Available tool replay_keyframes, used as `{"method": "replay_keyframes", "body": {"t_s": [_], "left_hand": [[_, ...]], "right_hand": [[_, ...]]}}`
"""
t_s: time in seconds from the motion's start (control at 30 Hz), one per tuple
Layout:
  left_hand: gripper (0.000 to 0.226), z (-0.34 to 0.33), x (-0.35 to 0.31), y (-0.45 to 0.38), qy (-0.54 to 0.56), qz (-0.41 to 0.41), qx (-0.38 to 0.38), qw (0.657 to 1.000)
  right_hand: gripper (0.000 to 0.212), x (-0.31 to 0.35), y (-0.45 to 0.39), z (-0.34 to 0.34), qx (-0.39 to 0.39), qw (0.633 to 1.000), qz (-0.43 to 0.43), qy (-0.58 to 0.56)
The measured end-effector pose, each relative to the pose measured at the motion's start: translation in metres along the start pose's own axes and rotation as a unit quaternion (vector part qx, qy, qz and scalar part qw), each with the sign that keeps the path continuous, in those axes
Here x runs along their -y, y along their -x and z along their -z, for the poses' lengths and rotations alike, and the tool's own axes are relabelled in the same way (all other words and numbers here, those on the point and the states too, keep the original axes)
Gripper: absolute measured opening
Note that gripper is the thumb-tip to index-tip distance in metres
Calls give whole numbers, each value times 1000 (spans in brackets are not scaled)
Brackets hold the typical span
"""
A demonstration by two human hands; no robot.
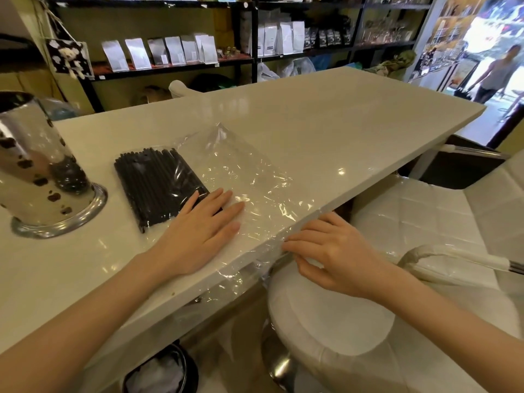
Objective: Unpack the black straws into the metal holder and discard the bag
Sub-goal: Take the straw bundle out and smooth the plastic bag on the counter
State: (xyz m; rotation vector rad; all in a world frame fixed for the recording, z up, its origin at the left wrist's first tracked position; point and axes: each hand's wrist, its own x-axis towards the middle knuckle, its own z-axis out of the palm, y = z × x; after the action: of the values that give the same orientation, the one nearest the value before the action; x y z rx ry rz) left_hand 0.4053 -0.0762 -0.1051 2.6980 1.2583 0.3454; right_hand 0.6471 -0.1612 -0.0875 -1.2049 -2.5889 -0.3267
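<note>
A clear plastic bag (243, 168) lies flat on the white counter (340, 120), with a bundle of black straws (158, 182) inside its left part. My left hand (201, 234) rests flat on the bag, fingers spread, touching the near end of the straws. My right hand (331, 251) is at the counter's front edge, fingertips pinching the bag's hanging end. The shiny metal holder (37, 171) stands upright at the left of the straws.
A white padded stool (340, 321) and a white chair (442, 211) stand below the counter's edge. A black bin with a white liner (161, 373) sits on the floor beneath. Shelves of pouches (170, 52) line the back wall. A person (499, 72) walks at the doorway.
</note>
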Motion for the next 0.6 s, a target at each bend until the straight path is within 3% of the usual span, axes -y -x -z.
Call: {"method": "replay_keyframes", "body": {"t_s": [0.1,0.27,0.37,0.47,0.6], "left_hand": [[55,4,-3,1,25,-8,-41,999],[50,26,-1,1,101,26,-151,983],[42,34,14,2,103,122,-207,965],[49,33,33,7,110,276,-168,940],[55,34,45,10,189,344,-175,903]], "right_hand": [[27,2,-11,13,37,992,-55,-106],[22,-18,-58,17,-6,970,-177,-167],[29,-40,-98,5,9,958,-236,-166],[46,-56,-137,-14,73,934,-310,-164],[54,-67,-167,-41,93,897,-398,-165]]}}
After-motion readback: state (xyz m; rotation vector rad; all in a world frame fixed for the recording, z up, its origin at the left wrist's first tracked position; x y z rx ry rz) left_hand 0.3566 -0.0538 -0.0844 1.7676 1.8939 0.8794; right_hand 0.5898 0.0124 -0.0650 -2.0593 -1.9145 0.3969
